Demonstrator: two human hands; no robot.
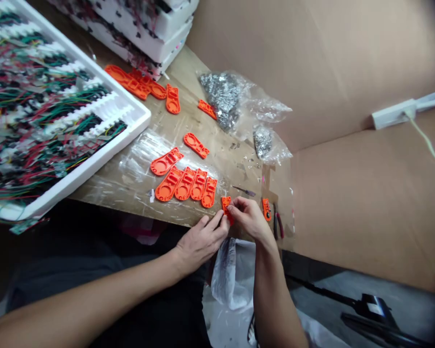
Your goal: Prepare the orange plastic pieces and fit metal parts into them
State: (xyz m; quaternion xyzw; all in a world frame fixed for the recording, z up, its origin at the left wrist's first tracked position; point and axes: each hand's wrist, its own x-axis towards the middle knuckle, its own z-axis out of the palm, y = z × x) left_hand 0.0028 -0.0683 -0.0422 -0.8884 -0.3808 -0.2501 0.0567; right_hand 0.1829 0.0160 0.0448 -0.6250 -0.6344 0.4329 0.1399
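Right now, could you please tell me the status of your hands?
Left hand and right hand both holding small orange plastic piece. Row of orange plastic parts just past left hand.

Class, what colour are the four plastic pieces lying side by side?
Bright orange, as the head view shows on the four plastic pieces.

A gap runs between the foam wire tray [105, 145] and orange parts [184, 186] — cardboard [348, 193] blocks the right.
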